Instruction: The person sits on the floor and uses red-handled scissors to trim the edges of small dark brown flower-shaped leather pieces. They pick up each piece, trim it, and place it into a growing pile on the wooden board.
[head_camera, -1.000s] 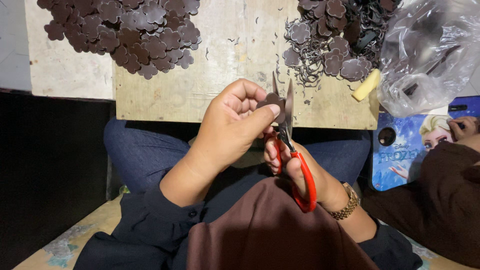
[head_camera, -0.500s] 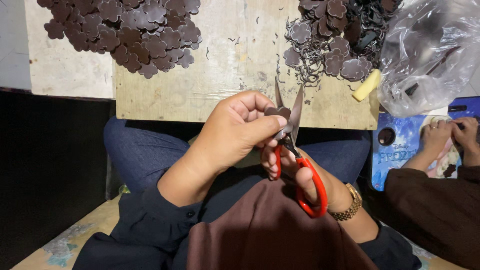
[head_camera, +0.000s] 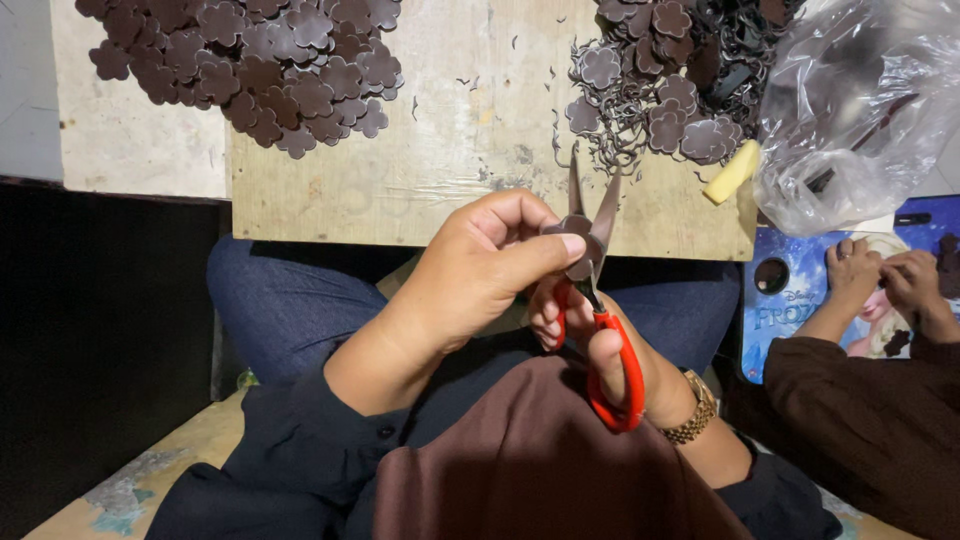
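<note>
The left hand (head_camera: 480, 275) pinches a small dark flower-shaped piece (head_camera: 578, 232) between thumb and fingertips, just below the near edge of the wooden board (head_camera: 470, 150). The right hand (head_camera: 610, 350) sits beneath it and grips the red-handled scissors (head_camera: 600, 300), fingers curled through and around the handle loops, a gold-coloured watch (head_camera: 690, 408) on its wrist. The scissor blades stand open in a narrow V, pointing up over the board's near edge, with the flower piece caught between them at the pivot. On the board's far left lies a heap of dark brown flower cut-outs (head_camera: 270, 65); on its far right lies a second heap of similar pieces (head_camera: 670, 85) mixed with thin curled offcuts. A small pale yellow block (head_camera: 732, 172) rests at the board's right edge, touching a crumpled clear plastic bag (head_camera: 860, 100) that spills off beyond that edge. Below the bag, right of the board's near corner, lies a flat blue printed package (head_camera: 800, 290) with a cartoon figure and a round dark hole near its left side. Another person's hands (head_camera: 885, 275), in brown sleeves, rest together on that package, fingers bent; what they hold I cannot tell.
</note>
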